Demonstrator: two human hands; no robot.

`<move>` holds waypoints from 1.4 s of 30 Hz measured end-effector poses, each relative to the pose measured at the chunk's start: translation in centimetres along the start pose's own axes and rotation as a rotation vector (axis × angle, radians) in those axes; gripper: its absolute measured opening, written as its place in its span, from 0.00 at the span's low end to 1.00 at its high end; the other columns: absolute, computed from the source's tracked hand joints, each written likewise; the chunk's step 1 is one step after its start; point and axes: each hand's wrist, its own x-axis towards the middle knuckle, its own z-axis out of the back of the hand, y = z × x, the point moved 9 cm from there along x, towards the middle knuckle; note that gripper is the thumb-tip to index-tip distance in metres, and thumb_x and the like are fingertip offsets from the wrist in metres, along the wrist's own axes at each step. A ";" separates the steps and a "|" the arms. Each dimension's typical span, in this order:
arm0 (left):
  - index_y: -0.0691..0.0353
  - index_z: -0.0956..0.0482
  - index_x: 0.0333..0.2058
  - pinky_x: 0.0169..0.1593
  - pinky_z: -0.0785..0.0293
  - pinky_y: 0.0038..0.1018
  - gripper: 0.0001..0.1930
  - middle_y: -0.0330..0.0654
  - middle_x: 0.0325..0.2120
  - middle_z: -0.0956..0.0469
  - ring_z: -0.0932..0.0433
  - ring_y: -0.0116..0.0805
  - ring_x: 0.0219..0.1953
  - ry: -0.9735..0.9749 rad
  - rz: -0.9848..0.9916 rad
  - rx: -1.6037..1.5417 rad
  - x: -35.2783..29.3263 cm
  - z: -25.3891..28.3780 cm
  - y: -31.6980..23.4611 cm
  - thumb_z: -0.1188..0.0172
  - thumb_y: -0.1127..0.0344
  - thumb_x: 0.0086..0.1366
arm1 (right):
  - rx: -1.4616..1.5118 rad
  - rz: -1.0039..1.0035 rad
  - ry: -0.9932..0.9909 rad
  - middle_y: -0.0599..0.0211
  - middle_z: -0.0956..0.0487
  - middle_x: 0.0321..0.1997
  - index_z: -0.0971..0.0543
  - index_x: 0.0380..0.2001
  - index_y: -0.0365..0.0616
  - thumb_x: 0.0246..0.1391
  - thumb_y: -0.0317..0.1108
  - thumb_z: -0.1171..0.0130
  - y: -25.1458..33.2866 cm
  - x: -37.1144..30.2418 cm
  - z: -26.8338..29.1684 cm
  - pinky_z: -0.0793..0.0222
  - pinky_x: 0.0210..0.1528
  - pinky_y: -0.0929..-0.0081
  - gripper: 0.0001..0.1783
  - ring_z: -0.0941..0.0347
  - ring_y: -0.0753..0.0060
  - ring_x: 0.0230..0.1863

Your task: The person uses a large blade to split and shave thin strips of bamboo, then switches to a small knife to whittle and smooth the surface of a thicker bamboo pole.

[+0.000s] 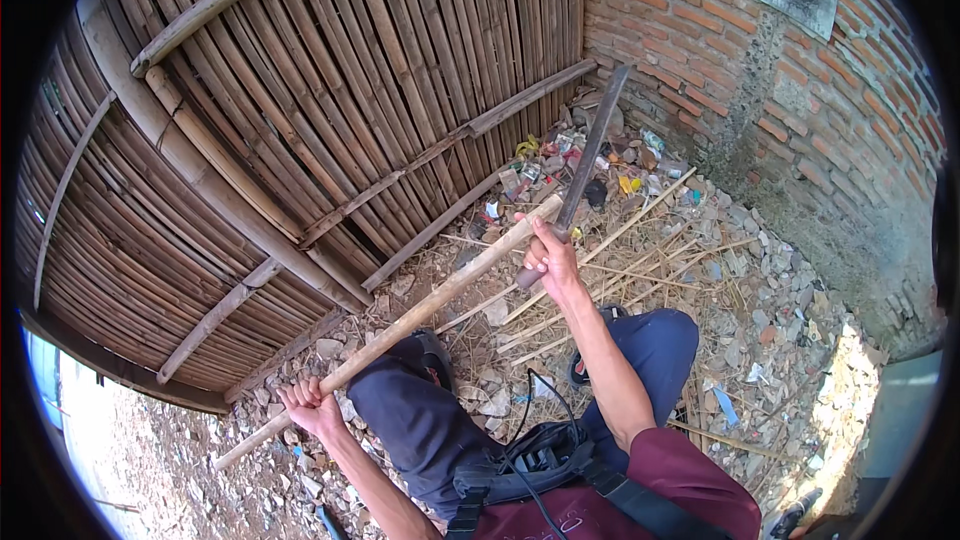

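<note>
A long pale wooden pole (430, 310) slants across in front of me, from the lower left up to the middle. My left hand (312, 406) is wrapped round it near its lower end. In my right hand (552, 258) is a machete, its handle (530, 278) in my fist and its long dark blade (595, 145) pointing up and away. That fist sits against the pole's upper end, with a finger along the wood. My bent knees are below the pole, and its lower part passes by my left leg.
A bamboo-slat wall (400, 70) rises at the left and ahead, a brick wall (690, 30) at the right. Thin split strips (640, 265) lie on stony ground beyond my legs. Litter (625, 165) is heaped in the corner. A dark shoe (795, 515) shows at the lower right.
</note>
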 end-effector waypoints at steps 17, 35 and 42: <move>0.68 0.35 0.68 0.59 0.29 0.45 0.61 0.54 0.62 0.26 0.26 0.45 0.60 -0.176 0.377 1.203 -6.6 7.1 -2.2 0.61 0.11 0.63 | -0.138 0.197 -0.091 0.86 0.37 0.15 0.12 0.44 0.36 0.67 0.39 0.32 5.7 -2.0 -1.6 0.48 0.21 0.80 0.15 0.45 0.89 0.15; 0.65 0.24 0.54 0.43 0.20 0.42 0.28 0.47 0.28 0.21 0.15 0.41 0.38 1.378 0.458 2.037 -11.7 -18.1 28.6 0.45 0.41 0.78 | -0.322 0.184 -0.021 0.88 0.39 0.14 0.14 0.49 0.34 0.67 0.42 0.32 6.8 -2.2 -2.4 0.49 0.20 0.81 0.20 0.46 0.90 0.15; 0.66 0.25 0.34 0.27 0.31 0.44 0.24 0.43 0.14 0.28 0.22 0.45 0.18 1.483 0.277 1.742 -11.7 -18.6 28.9 0.50 0.50 0.82 | -0.690 0.345 -0.085 0.76 0.24 0.16 0.11 0.32 0.39 0.57 0.47 0.24 8.2 -2.6 -0.9 0.34 0.24 0.70 0.19 0.31 0.79 0.17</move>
